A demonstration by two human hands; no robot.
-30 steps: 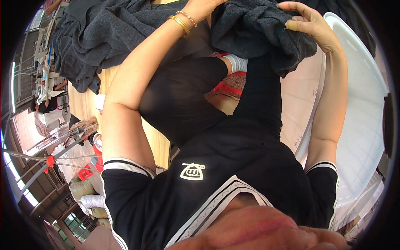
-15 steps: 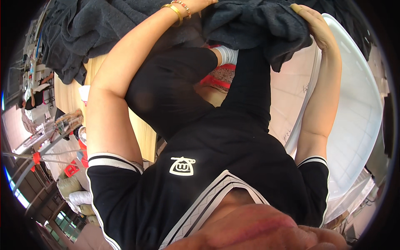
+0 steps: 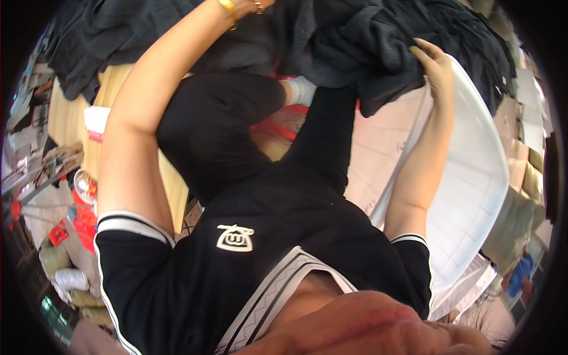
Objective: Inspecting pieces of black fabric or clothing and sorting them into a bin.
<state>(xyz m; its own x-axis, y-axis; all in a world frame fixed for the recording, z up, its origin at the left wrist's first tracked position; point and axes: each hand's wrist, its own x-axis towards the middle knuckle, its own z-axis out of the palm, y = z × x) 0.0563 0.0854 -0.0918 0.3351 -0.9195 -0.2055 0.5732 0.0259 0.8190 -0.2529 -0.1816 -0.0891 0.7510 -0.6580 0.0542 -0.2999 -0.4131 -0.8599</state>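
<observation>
A bunched dark grey cloth (image 3: 367, 56) hangs in folds over my lap at the top of the view. My right hand (image 3: 436, 64) grips its right side, with fingertips against the fabric. At the upper edge, my left hand (image 3: 263, 5) reaches toward the cloth, a gold bracelet on its wrist. Its fingers are cut off by the edge, so their hold is hidden. More dark fabric (image 3: 136, 35) lies heaped on the left, and another dark heap (image 3: 467, 47) spreads beyond my right hand.
A large translucent white plastic tub (image 3: 473, 195) stands along my right side. To the left is a light wooden table (image 3: 65, 118) with a small white and pink box (image 3: 96, 121) on it. Stuffed sacks (image 3: 71, 279) and red plastic items (image 3: 86, 228) are on the floor at left.
My view has shifted, so my body and the tub appear further left. My right hand sits slightly lower in the picture, still at the cloth's edge. The left hand is further out at the top.
</observation>
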